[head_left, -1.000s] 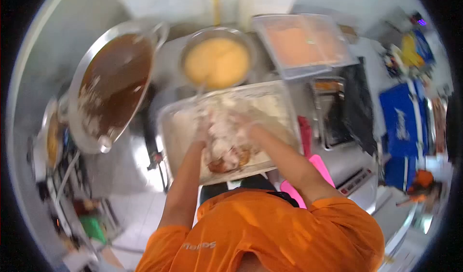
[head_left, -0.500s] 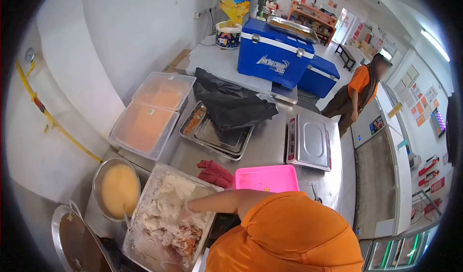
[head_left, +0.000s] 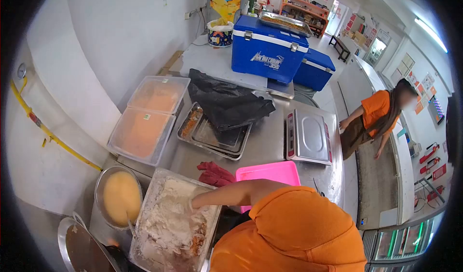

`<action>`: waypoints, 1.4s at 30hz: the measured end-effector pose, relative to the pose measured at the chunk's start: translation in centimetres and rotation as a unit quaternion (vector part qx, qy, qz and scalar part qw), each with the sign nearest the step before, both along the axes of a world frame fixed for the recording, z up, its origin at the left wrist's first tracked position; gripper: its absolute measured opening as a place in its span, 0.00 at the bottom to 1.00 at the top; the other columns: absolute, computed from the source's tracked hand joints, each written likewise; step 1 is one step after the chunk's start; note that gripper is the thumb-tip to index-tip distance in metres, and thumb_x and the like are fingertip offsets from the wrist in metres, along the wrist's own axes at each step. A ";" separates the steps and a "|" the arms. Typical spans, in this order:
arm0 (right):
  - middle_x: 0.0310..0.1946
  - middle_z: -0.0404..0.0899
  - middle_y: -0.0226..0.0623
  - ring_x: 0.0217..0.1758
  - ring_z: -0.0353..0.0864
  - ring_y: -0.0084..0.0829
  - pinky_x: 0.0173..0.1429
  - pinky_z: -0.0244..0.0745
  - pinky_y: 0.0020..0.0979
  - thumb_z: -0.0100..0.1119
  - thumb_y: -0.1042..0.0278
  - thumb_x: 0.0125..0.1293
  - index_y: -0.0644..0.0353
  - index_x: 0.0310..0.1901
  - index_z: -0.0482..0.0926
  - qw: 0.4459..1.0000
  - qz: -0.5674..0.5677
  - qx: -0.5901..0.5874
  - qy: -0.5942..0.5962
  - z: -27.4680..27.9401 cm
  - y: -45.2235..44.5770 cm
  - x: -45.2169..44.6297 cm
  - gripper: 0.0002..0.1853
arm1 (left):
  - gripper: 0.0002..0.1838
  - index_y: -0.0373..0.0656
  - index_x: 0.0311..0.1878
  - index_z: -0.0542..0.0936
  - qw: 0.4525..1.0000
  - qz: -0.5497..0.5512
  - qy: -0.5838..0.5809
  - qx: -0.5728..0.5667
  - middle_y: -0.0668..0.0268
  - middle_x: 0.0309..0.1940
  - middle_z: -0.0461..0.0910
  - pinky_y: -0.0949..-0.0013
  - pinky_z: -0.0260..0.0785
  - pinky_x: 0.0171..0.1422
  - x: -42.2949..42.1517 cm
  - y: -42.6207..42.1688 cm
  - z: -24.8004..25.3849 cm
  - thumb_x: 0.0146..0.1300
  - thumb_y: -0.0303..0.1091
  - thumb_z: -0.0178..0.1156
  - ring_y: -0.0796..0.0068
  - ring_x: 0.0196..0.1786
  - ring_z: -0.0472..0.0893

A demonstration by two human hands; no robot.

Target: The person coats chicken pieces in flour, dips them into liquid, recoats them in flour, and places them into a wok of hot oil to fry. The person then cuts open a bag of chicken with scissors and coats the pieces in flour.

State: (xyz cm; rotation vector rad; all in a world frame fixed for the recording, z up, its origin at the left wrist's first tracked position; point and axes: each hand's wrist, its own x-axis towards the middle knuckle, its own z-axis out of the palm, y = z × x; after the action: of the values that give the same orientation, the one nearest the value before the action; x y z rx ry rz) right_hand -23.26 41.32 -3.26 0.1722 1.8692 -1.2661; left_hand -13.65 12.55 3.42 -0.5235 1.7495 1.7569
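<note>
My right hand (head_left: 187, 205) reaches into a deep metal tray (head_left: 150, 185) of white flour (head_left: 166, 223). It seems to wear a thin clear glove, and its fingers are buried or coated in flour, so their pose does not show. Brownish, flour-dusted food pieces (head_left: 197, 240) lie at the tray's near right corner. Left of the tray stands a metal bowl of yellowish liquid (head_left: 121, 195), a utensil handle (head_left: 130, 223) leaning over its rim. My left hand is out of sight; my orange sleeve (head_left: 294, 228) fills the lower right.
Around the tray are a crumpled dark red cloth (head_left: 215, 174), a pink tray (head_left: 275, 171), a scale (head_left: 308, 137), stacked metal trays (head_left: 212, 146) under black plastic (head_left: 229, 100), lidded containers (head_left: 144, 129) and a large pan (head_left: 79, 248). Blue coolers (head_left: 270, 50) stand behind. A co-worker (head_left: 374, 112) is at right.
My right hand stays in the flour, which now covers more of the food pieces. The view has shifted slightly. The co-worker has come closer, arms now away from the body.
</note>
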 end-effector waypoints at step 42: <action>0.66 0.74 0.45 0.63 0.75 0.43 0.68 0.70 0.42 0.62 0.39 0.64 0.56 0.72 0.69 0.929 0.264 0.059 0.254 -15.8 -3.6 -5.7 0.41 | 0.29 0.39 0.74 0.67 0.924 -0.223 0.220 -0.221 0.61 0.68 0.75 0.56 0.71 0.70 -7.4 -5.0 -8.2 0.75 0.44 0.51 0.65 0.67 0.77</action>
State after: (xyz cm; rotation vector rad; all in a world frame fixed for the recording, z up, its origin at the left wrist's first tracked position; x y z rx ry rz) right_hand -28.97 37.69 -19.04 -0.6181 2.2180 -0.8656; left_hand -21.08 7.57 -4.77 0.1232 2.3713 1.2137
